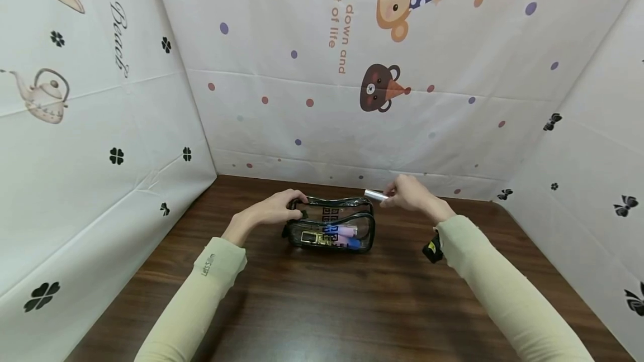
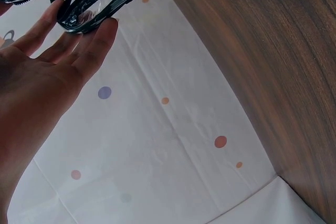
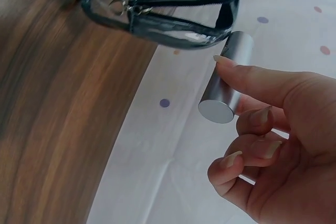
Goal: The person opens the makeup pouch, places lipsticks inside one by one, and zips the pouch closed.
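Observation:
A clear pouch with black trim stands on the table, its zipped top open. Through its side show pink and blue cylinders and a gold-framed item. At the pouch's left end, my left hand grips the upper rim; in the left wrist view, its fingers bend against the trim. Just beyond the pouch's right end, my right hand pinches a smooth silver tube between thumb and index finger. That tube is tilted, with one end close to the pouch opening.
Dark wooden table spreads around the pouch. White printed cloth walls it in at the back and both sides. Beneath the right sleeve is a black item with a yellow mark; whether it touches the table I cannot tell.

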{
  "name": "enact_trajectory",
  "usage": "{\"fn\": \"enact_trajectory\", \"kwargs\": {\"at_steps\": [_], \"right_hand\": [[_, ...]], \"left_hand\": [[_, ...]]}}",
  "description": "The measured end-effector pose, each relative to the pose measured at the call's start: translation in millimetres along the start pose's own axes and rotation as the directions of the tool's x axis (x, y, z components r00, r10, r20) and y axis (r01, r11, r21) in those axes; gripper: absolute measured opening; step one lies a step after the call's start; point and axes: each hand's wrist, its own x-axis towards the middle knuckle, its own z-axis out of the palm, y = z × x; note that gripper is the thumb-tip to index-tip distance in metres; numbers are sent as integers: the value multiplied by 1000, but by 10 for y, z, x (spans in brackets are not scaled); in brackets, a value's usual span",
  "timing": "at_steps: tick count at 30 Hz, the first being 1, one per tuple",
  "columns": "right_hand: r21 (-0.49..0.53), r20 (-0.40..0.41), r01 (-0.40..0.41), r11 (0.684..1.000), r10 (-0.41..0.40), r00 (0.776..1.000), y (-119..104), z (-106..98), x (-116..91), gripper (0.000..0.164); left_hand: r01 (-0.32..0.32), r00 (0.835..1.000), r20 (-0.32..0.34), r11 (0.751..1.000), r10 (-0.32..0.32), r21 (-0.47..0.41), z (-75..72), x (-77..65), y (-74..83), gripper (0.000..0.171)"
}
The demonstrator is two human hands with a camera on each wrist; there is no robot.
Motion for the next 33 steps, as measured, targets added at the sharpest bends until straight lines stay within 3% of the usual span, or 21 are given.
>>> {"fn": "enact_trajectory", "kwargs": {"at_steps": [22, 33], "right_hand": [[11, 6, 91, 996, -91, 996, -437, 64, 165, 29], [11, 38, 97, 995, -98, 994, -615, 158, 222, 26]], "left_hand": [[-7, 1000, 3, 1000, 7, -9, -5, -14, 9, 36], [-3, 1000, -6, 1000, 3, -1, -2, -21, 14, 36]]}}
